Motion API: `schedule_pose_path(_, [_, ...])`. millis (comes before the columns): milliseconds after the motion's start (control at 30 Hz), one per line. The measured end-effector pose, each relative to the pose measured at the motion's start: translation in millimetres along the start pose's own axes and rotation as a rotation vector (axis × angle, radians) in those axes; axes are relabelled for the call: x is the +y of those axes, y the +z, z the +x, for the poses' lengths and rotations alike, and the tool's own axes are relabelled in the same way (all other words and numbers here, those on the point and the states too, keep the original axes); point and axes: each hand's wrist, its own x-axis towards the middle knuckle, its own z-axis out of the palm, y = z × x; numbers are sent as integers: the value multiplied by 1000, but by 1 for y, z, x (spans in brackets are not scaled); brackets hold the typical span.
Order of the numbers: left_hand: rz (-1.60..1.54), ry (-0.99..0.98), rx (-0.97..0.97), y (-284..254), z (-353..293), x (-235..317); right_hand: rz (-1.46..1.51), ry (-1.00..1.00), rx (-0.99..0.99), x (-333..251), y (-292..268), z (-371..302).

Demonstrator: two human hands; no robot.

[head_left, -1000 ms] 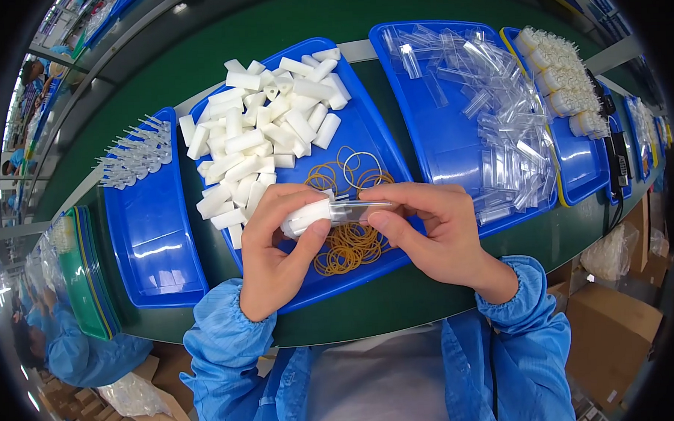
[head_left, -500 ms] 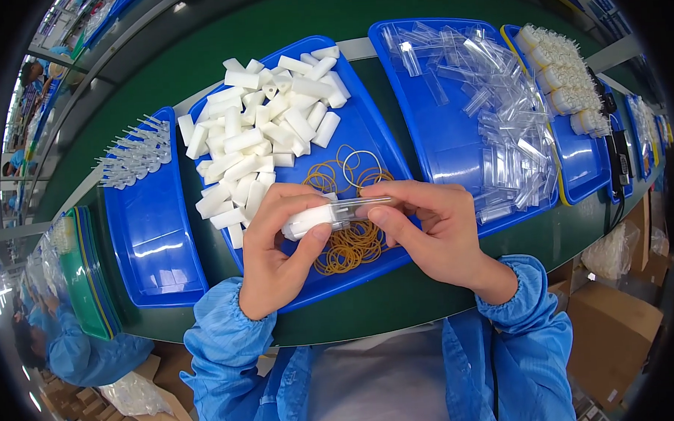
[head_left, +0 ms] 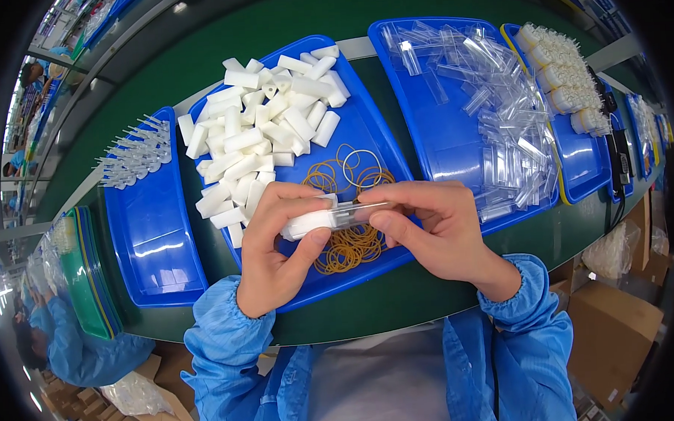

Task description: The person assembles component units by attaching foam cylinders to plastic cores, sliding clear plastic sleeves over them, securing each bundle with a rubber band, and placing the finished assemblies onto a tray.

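My left hand [head_left: 272, 247] is closed round a white foam block [head_left: 306, 225], thumb below and fingers above. From the block's right end a clear plastic tube [head_left: 345, 215] reaches across to my right hand [head_left: 439, 225], which pinches its far end between thumb and fingers. Tube and block meet in line; how far one sits inside the other I cannot tell. Both hands hover over the near part of a blue tray [head_left: 363, 119]. In that tray are a heap of similar white foam blocks [head_left: 261, 116] and many yellow-brown rubber bands [head_left: 348, 251].
Right of it, a blue tray [head_left: 444, 157] bears loose clear tubes [head_left: 511, 158]. Beyond stand bundles of whitish parts [head_left: 564, 73]. At left, another blue tray [head_left: 154, 241] holds white pointed parts [head_left: 135, 151], beside stacked green trays [head_left: 88, 281]. A co-worker's blue sleeve [head_left: 87, 345] shows farther left.
My right hand has shifted very slightly along the tube, its fingers a little lower. The left hand keeps its hold on the foam block, almost unmoved.
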Motion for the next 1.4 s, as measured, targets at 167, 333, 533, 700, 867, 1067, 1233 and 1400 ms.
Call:
schedule_pose_path(167, [15, 9, -3, 1, 0, 1, -318, -341, -106, 1, -7, 3])
schedule_pose_path(333, [46, 6, -14, 1, -1, 0, 61, 106, -44, -3, 1, 0])
schedule_pose_path(533, [82, 28, -31, -2, 2, 3, -275, -142, -51, -5, -7, 5])
schedule_pose_path(700, [-353, -67, -16, -8, 3, 4, -507, -321, -68, -9, -13, 9])
schedule_pose_path(867, [-563, -177, -55, -16, 6, 2, -520, -471, 7, -10, -13, 10])
schedule_pose_path(1067, [-519, -187, -92, -11, 3, 0, -562, -516, 10, -9, -7, 8])
schedule_pose_path(1233, [-563, -225, -192, -4, 1, -1, -675, -686, -22, -8, 0, 9])
schedule_pose_path(1400, [-593, -232, -208, -1, 1, -3, -727, -678, 2, -5, -2, 7])
